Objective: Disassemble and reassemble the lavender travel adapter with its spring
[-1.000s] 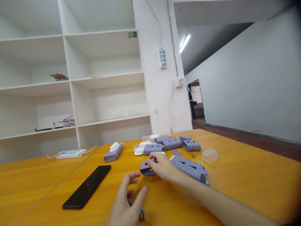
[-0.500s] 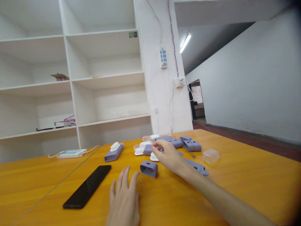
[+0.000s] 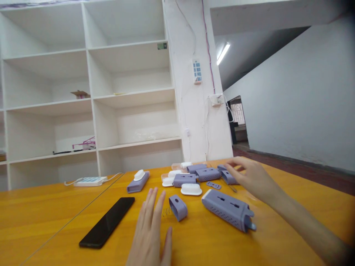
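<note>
My left hand (image 3: 151, 232) lies low over the table, fingers stretched out and holding nothing. Just beyond its fingertips a short purple plastic sleeve (image 3: 178, 208) leans over, beside a thin metal spring (image 3: 166, 211). My right hand (image 3: 251, 177) reaches to the far right with thumb and fingers apart. It is at a pair of short purple sleeves (image 3: 227, 177), partly covering them; whether it touches them cannot be made out. Between my hands lies a long purple perforated casing (image 3: 226, 208) with a white end and tabs at the other end.
Behind are several purple casings (image 3: 208, 174), white oval caps (image 3: 191, 189) and a small purple slotted plate (image 3: 213, 185). A black phone (image 3: 108, 221) lies left, near a purple casing with a white cap (image 3: 138, 181). A power strip (image 3: 90, 181) sits farther back, before white shelves (image 3: 133, 142).
My right hand has moved right, from above the white caps to the short sleeves, uncovering the long casing. The short sleeve near my left hand has turned and tipped. The view has shifted slightly.
</note>
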The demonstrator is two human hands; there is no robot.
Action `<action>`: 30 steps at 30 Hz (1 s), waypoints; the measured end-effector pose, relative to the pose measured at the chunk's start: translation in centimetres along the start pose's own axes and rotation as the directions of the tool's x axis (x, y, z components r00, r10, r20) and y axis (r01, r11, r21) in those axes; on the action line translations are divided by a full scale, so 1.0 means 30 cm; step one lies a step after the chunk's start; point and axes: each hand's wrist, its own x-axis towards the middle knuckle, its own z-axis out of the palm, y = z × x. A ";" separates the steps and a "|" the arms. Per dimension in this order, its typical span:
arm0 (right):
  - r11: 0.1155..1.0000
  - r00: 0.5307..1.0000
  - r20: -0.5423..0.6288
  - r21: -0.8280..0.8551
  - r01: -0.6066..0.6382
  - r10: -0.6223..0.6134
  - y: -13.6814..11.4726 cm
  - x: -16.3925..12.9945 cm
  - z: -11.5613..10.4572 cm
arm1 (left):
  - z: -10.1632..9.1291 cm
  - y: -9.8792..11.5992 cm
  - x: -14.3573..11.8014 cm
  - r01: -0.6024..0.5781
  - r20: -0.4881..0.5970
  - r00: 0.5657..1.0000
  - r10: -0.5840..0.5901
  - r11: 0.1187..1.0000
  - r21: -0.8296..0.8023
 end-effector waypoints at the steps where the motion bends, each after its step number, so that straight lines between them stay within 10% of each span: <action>1: 0.999 0.999 0.021 -0.037 -0.036 0.036 0.063 0.001 -0.023 | 0.000 0.023 0.009 -0.031 0.018 0.999 0.032 0.999 -0.026; 7: 0.956 0.948 0.169 -0.166 -0.244 0.271 0.334 -0.009 -0.112 | -0.028 0.247 0.160 -0.105 0.453 0.859 0.240 0.947 -0.302; 15: 0.933 0.838 0.410 -0.165 -0.319 0.359 0.408 -0.068 -0.057 | 0.130 0.413 0.201 -0.238 0.524 0.668 0.528 0.820 -0.521; 20: 0.937 0.856 0.386 -0.202 -0.284 0.342 0.437 -0.062 -0.046 | 0.191 0.399 0.168 -0.201 0.472 0.734 0.489 0.819 -0.537; 30: 0.952 0.873 0.383 -0.165 -0.256 0.301 0.414 -0.072 -0.017 | 0.048 0.464 0.196 0.186 0.598 0.792 0.126 0.882 -0.433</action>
